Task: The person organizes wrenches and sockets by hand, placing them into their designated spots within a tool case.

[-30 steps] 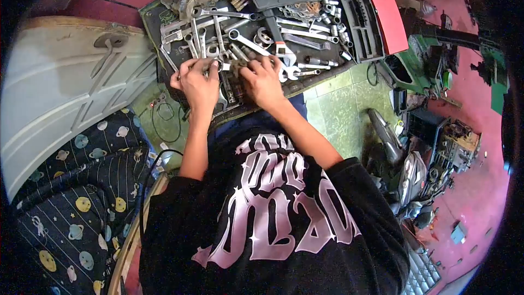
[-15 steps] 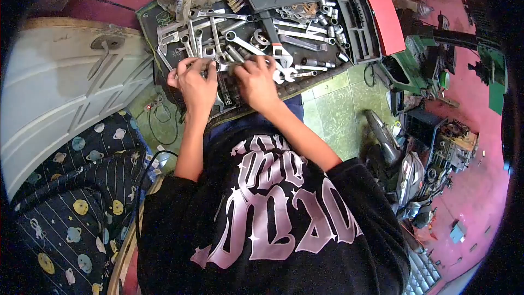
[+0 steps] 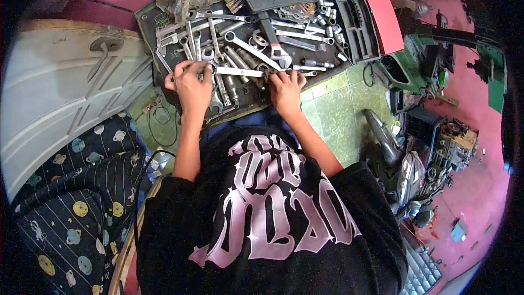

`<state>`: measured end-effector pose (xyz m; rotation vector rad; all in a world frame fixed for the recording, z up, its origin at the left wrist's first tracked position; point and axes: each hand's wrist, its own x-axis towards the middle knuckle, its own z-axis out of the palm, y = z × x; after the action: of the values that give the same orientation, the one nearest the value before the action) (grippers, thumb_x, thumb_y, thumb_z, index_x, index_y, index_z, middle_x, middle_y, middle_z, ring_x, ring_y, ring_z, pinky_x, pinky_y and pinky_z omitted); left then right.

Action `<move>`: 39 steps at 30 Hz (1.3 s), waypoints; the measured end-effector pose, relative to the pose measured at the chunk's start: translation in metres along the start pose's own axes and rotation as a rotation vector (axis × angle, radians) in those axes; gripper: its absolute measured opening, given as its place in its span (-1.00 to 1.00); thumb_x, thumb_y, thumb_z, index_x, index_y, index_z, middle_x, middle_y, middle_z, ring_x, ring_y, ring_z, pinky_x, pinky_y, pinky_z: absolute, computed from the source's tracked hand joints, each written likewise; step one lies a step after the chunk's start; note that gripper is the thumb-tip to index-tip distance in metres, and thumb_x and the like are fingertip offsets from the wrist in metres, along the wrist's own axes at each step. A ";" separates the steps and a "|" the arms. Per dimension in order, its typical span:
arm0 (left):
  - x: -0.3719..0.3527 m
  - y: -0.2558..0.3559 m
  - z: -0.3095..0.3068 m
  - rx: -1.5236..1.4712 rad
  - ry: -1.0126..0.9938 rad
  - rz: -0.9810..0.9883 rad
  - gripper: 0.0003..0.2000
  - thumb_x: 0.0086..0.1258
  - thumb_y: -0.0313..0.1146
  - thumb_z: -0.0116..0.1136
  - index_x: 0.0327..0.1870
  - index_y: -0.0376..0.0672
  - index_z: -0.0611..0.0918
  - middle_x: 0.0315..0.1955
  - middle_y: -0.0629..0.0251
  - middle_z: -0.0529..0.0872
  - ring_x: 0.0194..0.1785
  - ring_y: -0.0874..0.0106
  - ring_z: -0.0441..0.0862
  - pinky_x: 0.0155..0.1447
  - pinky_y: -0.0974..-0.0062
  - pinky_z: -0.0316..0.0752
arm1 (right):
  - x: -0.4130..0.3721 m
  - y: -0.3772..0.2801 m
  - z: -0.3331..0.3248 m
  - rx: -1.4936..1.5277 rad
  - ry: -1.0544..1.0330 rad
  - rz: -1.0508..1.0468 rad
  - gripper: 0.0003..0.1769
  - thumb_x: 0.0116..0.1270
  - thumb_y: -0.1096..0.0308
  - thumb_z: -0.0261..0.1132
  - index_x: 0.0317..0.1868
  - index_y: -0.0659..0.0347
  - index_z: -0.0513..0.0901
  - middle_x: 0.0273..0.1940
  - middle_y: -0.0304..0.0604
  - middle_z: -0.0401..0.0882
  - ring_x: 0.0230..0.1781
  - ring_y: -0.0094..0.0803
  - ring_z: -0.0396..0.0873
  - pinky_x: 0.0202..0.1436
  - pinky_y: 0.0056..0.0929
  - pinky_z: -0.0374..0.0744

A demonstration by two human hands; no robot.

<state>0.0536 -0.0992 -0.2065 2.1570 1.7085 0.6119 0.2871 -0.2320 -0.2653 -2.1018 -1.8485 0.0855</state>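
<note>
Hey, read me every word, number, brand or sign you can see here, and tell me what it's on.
Nothing reads for certain.
Black shirt: large gothic lettering, too stylized and folded.
Held wrench: a small mark, too blurred.
Plastic bag: faint print, too crumpled.

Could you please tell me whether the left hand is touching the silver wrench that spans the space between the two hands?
Touching. The head view shows the left hand with thumb and fingertips against the near end of the silver wrench.
</note>
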 end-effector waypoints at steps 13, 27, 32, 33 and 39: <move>0.012 -0.012 -0.040 0.071 -0.182 0.448 -0.58 0.30 -0.29 0.52 0.21 0.07 0.79 -0.08 0.45 0.87 0.30 0.34 0.61 0.51 -0.06 0.07 | 0.016 -0.016 0.001 -0.076 -0.087 -0.074 -0.58 0.30 0.31 0.45 0.17 0.03 0.64 0.04 -0.14 0.61 0.29 0.00 0.48 0.48 0.24 0.24; 0.007 -0.006 -0.029 -0.097 0.011 0.289 -0.72 0.30 -0.08 0.56 -0.09 -0.01 0.91 -0.17 0.34 0.86 0.13 0.37 0.65 0.40 0.14 0.13 | 0.038 -0.015 -0.024 0.072 0.006 -0.089 -0.68 0.31 0.24 0.49 0.07 0.01 0.75 -0.15 -0.20 0.68 0.13 -0.10 0.58 0.44 0.19 0.29; 0.009 0.004 -0.022 -0.134 0.025 0.150 -0.73 0.31 -0.06 0.55 -0.09 0.04 0.92 -0.21 0.34 0.85 0.08 0.36 0.65 0.41 0.16 0.15 | 0.055 -0.042 -0.029 0.171 0.062 -0.163 -0.57 0.27 0.37 0.44 0.18 -0.03 0.74 -0.17 -0.20 0.66 0.09 -0.11 0.56 0.38 0.16 0.29; 0.009 0.004 -0.021 -0.140 0.018 0.097 -0.74 0.32 -0.05 0.54 -0.09 0.05 0.92 -0.22 0.34 0.84 0.07 0.36 0.65 0.41 0.17 0.15 | 0.059 -0.048 -0.029 0.157 0.076 -0.199 -0.53 0.24 0.37 0.44 0.20 -0.05 0.74 -0.17 -0.21 0.65 0.09 -0.12 0.55 0.37 0.13 0.30; 0.011 0.000 -0.012 -0.107 0.028 0.037 -0.73 0.30 -0.03 0.56 -0.11 0.05 0.93 -0.31 0.38 0.84 0.05 0.38 0.66 0.39 0.19 0.17 | 0.070 -0.065 -0.022 0.194 0.116 -0.298 -0.47 0.25 0.37 0.37 0.26 -0.19 0.76 -0.14 -0.23 0.59 0.08 -0.16 0.54 0.42 0.09 0.28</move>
<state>0.0491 -0.0882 -0.1946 2.1187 1.6147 0.7299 0.2421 -0.1630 -0.2133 -1.6511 -1.9737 0.0656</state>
